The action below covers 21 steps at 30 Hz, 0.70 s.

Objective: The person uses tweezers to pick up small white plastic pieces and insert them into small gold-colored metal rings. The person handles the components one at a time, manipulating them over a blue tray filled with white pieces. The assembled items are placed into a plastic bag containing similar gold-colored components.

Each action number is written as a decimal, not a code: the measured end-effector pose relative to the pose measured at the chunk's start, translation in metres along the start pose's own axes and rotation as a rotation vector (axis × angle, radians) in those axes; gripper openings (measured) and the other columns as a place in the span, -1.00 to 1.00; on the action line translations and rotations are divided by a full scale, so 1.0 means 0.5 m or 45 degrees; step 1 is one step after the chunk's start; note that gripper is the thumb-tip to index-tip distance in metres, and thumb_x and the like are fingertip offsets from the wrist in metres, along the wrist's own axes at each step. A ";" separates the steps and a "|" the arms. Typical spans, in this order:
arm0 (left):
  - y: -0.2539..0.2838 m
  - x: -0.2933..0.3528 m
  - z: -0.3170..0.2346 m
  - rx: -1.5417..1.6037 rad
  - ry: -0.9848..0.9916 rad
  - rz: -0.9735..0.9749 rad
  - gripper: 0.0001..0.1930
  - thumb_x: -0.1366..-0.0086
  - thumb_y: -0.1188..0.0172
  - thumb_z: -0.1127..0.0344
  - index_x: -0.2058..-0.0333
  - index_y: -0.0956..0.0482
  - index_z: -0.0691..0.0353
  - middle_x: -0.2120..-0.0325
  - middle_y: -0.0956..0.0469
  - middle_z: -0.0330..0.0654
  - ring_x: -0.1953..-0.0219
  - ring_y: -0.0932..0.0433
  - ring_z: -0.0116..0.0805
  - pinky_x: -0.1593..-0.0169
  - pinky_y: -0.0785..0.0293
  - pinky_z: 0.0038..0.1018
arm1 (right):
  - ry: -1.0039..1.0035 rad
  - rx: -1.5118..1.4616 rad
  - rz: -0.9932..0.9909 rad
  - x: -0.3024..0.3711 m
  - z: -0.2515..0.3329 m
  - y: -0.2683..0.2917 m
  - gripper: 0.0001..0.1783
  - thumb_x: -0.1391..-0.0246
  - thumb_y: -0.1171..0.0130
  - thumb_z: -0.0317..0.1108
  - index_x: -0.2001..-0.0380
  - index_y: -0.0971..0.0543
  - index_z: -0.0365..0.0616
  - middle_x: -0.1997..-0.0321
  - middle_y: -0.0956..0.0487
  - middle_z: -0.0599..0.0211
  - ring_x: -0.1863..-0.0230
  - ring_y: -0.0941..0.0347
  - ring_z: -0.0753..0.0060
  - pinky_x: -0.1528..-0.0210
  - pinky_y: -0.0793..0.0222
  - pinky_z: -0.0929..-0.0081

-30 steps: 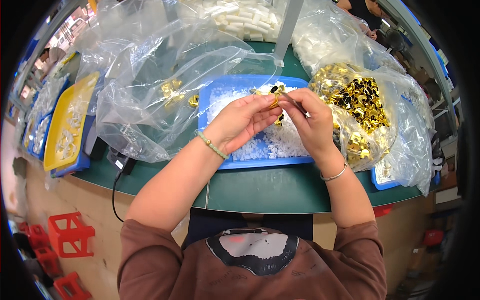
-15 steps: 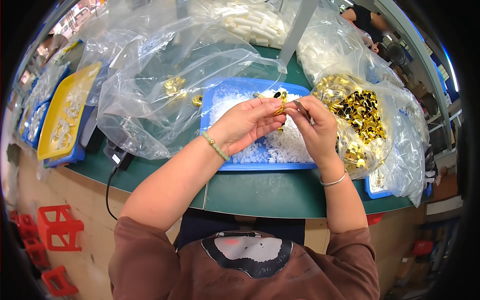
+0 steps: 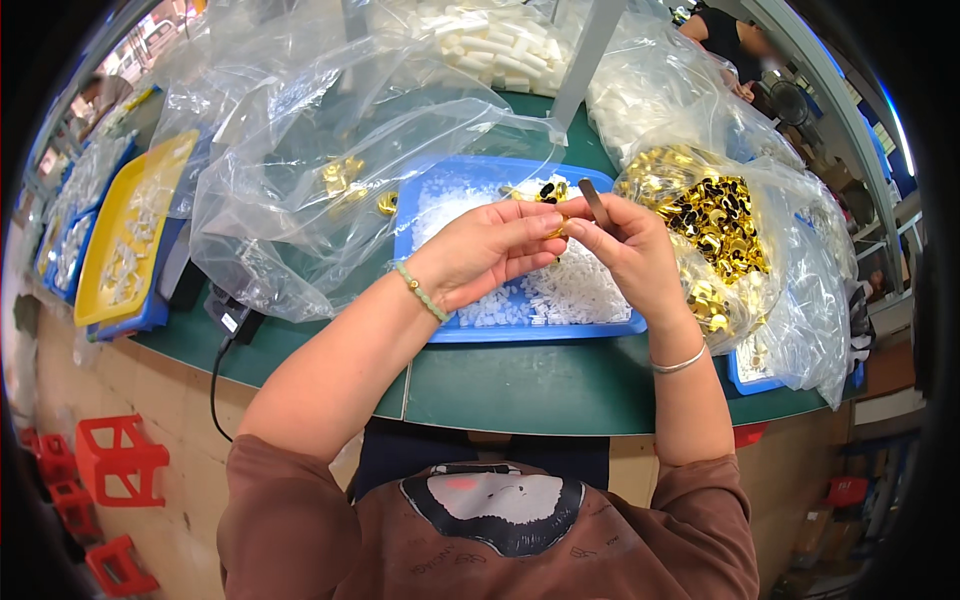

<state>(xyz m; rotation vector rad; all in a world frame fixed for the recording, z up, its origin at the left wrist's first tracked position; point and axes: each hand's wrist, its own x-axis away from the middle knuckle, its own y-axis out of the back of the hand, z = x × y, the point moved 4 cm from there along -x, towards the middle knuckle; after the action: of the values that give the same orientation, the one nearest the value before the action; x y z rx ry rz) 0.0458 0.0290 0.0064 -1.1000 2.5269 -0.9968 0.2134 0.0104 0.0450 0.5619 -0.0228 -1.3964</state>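
My left hand (image 3: pixel 488 248) pinches a small shiny gold piece (image 3: pixel 562 227) between thumb and fingertips, over the blue tray. My right hand (image 3: pixel 640 255) meets it there, its thumb and forefinger closed at the same piece. A flat, dark metal strip-like tool (image 3: pixel 596 206), perhaps tweezers, sticks up from between the right fingers. Beneath both hands the blue tray (image 3: pixel 480 335) holds many small white plastic pieces (image 3: pixel 575 290). A few gold and black pieces (image 3: pixel 550 191) lie at its far side. The fingers hide most of the held piece.
An open clear bag of gold pieces (image 3: pixel 715 230) stands right of the tray. Another clear bag (image 3: pixel 290 220) with few gold pieces spreads left. White cylinders (image 3: pixel 500 50) lie at the back, near a metal post (image 3: pixel 590 65). A yellow tray (image 3: pixel 130 235) is far left; another person (image 3: pixel 725 40) sits beyond.
My right hand has turned slightly, and the metal tool now stands higher and more plainly in view. Both hands stay together at the gold piece. The view has shifted a little.
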 end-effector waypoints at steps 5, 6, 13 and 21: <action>0.007 -0.004 0.007 0.014 0.015 0.041 -0.59 -0.38 -0.14 0.28 -0.14 -0.42 0.32 0.15 -0.55 -0.29 0.19 -0.56 -0.65 0.05 -0.55 -0.74 | 0.131 0.190 -0.081 0.012 0.037 -0.016 -0.83 -0.12 -0.28 -0.39 0.25 -0.64 -0.26 0.58 -0.40 0.60 0.47 -0.24 0.76 0.41 -0.21 0.66; 0.009 -0.005 0.006 0.017 0.009 0.044 -0.59 -0.38 -0.14 0.28 -0.14 -0.42 0.31 0.16 -0.55 -0.30 0.20 -0.56 -0.65 0.06 -0.55 -0.74 | 0.181 0.272 -0.098 0.013 0.044 -0.017 -0.83 -0.13 -0.27 -0.39 0.26 -0.64 -0.26 0.59 -0.40 0.59 0.47 -0.24 0.76 0.41 -0.20 0.66; -0.004 -0.001 0.003 0.013 0.025 0.008 -0.58 -0.39 -0.14 0.26 -0.16 -0.41 0.29 0.17 -0.55 -0.33 0.20 -0.56 -0.65 0.10 -0.56 -0.73 | 0.042 -0.121 -0.067 0.004 0.007 -0.011 -0.85 -0.10 -0.29 -0.41 0.28 -0.63 -0.27 0.45 -0.55 0.53 0.43 -0.32 0.74 0.37 -0.25 0.67; 0.004 0.002 0.010 0.021 0.104 0.095 -0.61 -0.38 -0.14 0.28 -0.13 -0.42 0.28 0.17 -0.57 -0.29 0.22 -0.58 -0.63 0.10 -0.57 -0.70 | -0.122 -0.347 0.188 0.009 0.021 -0.006 -0.79 -0.09 -0.31 -0.41 0.22 -0.61 -0.27 0.34 -0.58 0.47 0.31 -0.44 0.70 0.23 -0.35 0.66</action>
<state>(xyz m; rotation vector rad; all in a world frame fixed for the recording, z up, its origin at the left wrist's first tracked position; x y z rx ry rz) 0.0461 0.0267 0.0017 -0.9713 2.5984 -1.0613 0.2078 0.0023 0.0513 0.2609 0.0477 -1.2561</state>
